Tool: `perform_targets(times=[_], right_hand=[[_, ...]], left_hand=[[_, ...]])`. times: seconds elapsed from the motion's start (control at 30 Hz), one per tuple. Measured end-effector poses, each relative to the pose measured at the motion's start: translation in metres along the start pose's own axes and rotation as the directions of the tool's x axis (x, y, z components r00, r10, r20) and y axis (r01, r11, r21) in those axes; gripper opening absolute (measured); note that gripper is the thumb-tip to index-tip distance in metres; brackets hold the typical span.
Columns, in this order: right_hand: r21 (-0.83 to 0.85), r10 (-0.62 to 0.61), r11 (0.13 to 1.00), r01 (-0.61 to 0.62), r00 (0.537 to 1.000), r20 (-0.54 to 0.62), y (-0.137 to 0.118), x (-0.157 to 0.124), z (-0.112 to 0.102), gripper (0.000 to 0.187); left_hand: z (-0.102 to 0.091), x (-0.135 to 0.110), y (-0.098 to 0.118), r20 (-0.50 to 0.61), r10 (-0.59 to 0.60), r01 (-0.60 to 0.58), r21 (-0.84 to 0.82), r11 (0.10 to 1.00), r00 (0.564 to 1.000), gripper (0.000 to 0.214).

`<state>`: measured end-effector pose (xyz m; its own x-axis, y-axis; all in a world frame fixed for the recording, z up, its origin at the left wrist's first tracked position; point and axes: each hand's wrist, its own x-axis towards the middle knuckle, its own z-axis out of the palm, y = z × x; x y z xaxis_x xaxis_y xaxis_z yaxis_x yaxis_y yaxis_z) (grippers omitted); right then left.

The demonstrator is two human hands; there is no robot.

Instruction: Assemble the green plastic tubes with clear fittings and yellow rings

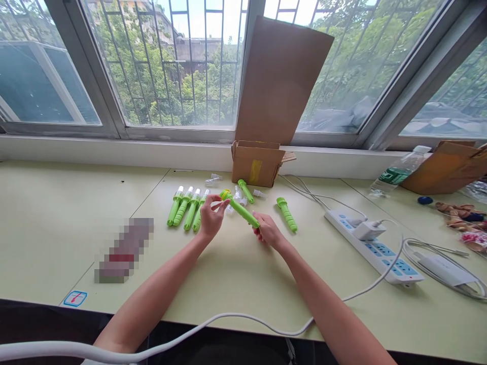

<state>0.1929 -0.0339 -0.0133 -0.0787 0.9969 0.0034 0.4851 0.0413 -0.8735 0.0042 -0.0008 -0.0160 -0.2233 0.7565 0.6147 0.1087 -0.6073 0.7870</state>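
Note:
My right hand (267, 231) grips the lower end of a green plastic tube (242, 211) held slantwise above the table. My left hand (211, 217) pinches at the tube's upper end, where a yellow-green cap (225, 194) sits; a small clear piece shows near its fingertips. Several finished green tubes with clear caps (187, 208) lie in a row just left of my left hand. A single green ribbed tube (287, 214) lies to the right of my right hand. Another green tube (245, 190) and small clear caps (213, 179) lie before the cardboard box.
An open cardboard box (255, 163) stands at the windowsill with a cardboard sheet (281, 76) leaning behind it. A white power strip (376, 248) with a plugged charger and cables lies at right. A plastic bottle (400, 173) and another box (449, 167) sit far right. A blurred patch (125, 249) lies at left.

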Motion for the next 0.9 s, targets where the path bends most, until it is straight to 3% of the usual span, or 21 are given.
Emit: perform_targets(times=[0.07, 0.13, 0.27, 0.4, 0.53, 0.7, 0.9], right_hand=[[0.248, 0.006, 0.968, -0.025, 0.997, 0.074, -0.004, -0.003, 0.003, 0.049], [0.350, -0.048, 0.937, 0.000, 0.991, 0.128, -0.008, -0.005, 0.006, 0.050], [0.271, -0.131, 0.957, 0.103, 0.988, 0.087, -0.010, -0.010, 0.017, 0.036], [0.076, -0.205, 0.975, 0.208, 0.978, -0.046, -0.007, -0.011, 0.025, 0.025], [-0.018, -0.186, 0.983, 0.185, 0.976, -0.113, -0.005, -0.009, 0.027, 0.027], [0.087, -0.134, 0.987, 0.136, 0.991, -0.023, -0.006, -0.009, 0.025, 0.032], [0.249, -0.013, 0.969, -0.007, 0.997, 0.079, -0.006, -0.010, 0.021, 0.032]], left_hand=[[0.000, 0.000, -0.001, 0.016, 0.015, -0.015, 0.001, 1.000, 1.000, 0.028], [0.000, -0.001, -0.002, 0.054, 0.043, -0.043, 0.008, 0.999, 0.998, 0.027], [0.001, -0.004, -0.004, 0.139, 0.102, -0.108, 0.038, 0.993, 0.985, 0.025], [0.001, -0.008, -0.005, 0.156, 0.157, -0.170, 0.070, 0.983, 0.975, 0.023], [0.005, -0.012, -0.007, 0.161, 0.167, -0.184, 0.099, 0.978, 0.973, 0.024], [0.008, -0.013, -0.010, 0.176, 0.137, -0.159, 0.119, 0.980, 0.975, 0.025], [0.009, -0.013, -0.009, 0.205, 0.121, -0.146, 0.111, 0.983, 0.971, 0.027]])
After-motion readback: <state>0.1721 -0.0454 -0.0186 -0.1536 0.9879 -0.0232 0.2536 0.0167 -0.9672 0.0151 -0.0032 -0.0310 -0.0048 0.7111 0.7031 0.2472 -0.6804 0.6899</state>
